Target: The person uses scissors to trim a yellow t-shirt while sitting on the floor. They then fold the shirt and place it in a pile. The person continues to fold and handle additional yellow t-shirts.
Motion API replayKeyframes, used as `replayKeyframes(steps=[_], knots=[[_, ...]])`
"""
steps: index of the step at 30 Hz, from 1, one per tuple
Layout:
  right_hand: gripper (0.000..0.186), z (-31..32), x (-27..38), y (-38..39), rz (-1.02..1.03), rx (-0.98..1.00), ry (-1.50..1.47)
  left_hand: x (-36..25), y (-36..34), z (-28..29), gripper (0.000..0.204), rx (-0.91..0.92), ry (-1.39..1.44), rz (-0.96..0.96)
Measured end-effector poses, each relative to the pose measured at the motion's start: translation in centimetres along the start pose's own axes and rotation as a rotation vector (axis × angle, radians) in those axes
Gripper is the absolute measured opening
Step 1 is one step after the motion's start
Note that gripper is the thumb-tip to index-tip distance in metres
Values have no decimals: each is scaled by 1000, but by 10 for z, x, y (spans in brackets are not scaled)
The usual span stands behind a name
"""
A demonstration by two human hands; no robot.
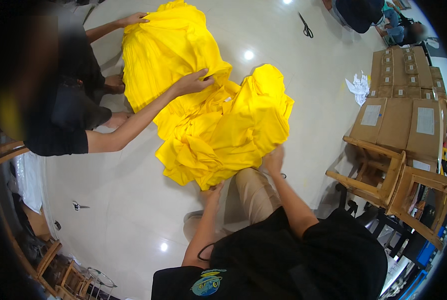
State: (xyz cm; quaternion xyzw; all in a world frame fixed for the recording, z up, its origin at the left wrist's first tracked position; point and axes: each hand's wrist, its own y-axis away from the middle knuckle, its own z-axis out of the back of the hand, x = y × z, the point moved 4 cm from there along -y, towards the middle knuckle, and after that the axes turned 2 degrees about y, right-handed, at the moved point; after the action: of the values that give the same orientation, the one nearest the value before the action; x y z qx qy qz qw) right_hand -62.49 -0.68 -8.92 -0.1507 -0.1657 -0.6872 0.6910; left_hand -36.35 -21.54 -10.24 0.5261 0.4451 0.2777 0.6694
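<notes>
A large crumpled heap of bright yellow fabric [243,135] spreads before me, in two bunched lobes joined in the middle. My left hand [213,193] grips its near edge, fingertips tucked under the folds. At the near right edge, my right hand [274,159] is closed on the same fabric, its fingers partly hidden. A person in dark clothes on the left also handles the fabric. One of that person's hands [191,84] lies on the middle of it, and the other [133,19] touches the far left edge.
Black-handled scissors [307,31] lie on the shiny floor at the far right, smaller scissors [79,206] at the left. Stacked cardboard boxes [393,117] and wooden stools [368,175] stand on the right. White scraps [359,87] lie beside the boxes. Other people sit farther back.
</notes>
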Motion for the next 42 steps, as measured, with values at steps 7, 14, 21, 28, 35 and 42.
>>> replayKeyframes(steps=[7, 14, 21, 28, 35, 42], knots=[[63, -45, -72, -136, -892, 291, -1033, 3, -78, -33, 54, -45, 650, 138], [64, 124, 10, -121, -697, 309, -1477, -117, 85, -1, 49, 130, 55, -633], [37, 269, -18, -104, -943, 76, -1721, -295, 257, -145, 49, 385, 67, -435], [30, 339, 14, -179, -741, -109, -1817, -431, 189, -327, 42, 521, -251, -328], [51, 376, 128, -282, -443, -372, -1777, -627, 222, -494, 37, 650, -292, -580], [38, 234, 178, -311, -485, 130, -1649, -720, 125, -491, 56, 349, 127, -720]])
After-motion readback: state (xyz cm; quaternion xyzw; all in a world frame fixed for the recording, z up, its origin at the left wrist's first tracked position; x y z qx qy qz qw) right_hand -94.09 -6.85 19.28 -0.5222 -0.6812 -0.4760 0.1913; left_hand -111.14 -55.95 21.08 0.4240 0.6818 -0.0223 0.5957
